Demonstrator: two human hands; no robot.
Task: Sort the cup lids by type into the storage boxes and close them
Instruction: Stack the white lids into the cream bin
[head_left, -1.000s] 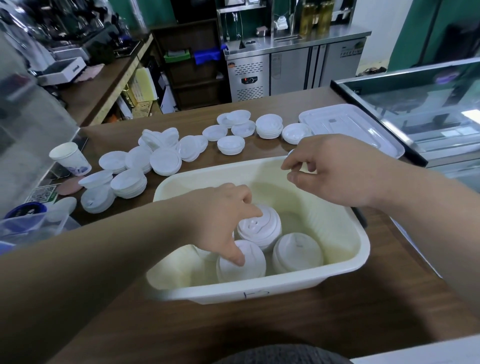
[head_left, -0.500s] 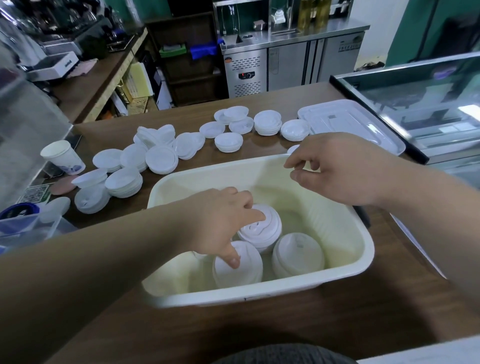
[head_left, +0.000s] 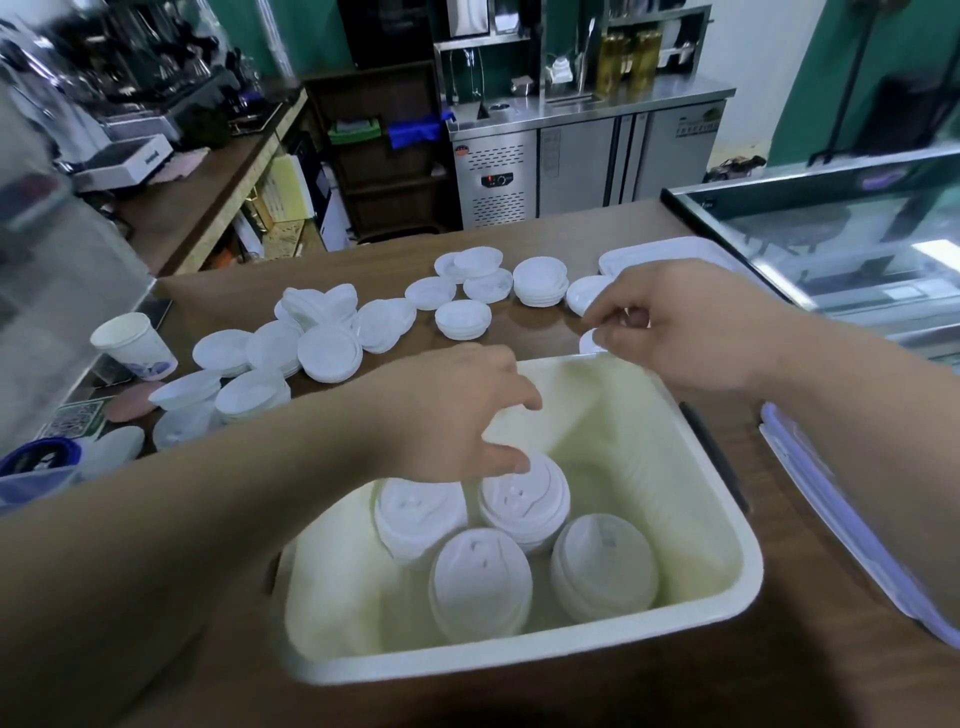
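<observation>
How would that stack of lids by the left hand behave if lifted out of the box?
Probably very light: the lid stack looks like thin white plastic. It may separate, since the lids seem only nested and the left hand reaches just its top. Pushed, it would likely slide, not roll: it sits flat.

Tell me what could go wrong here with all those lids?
The left hand reaches among four tight stacks in the storage box; a nudge could tip the leaning rear-left stack. The lid piles on the counter overlap and look alike, so types may get mixed.
</observation>
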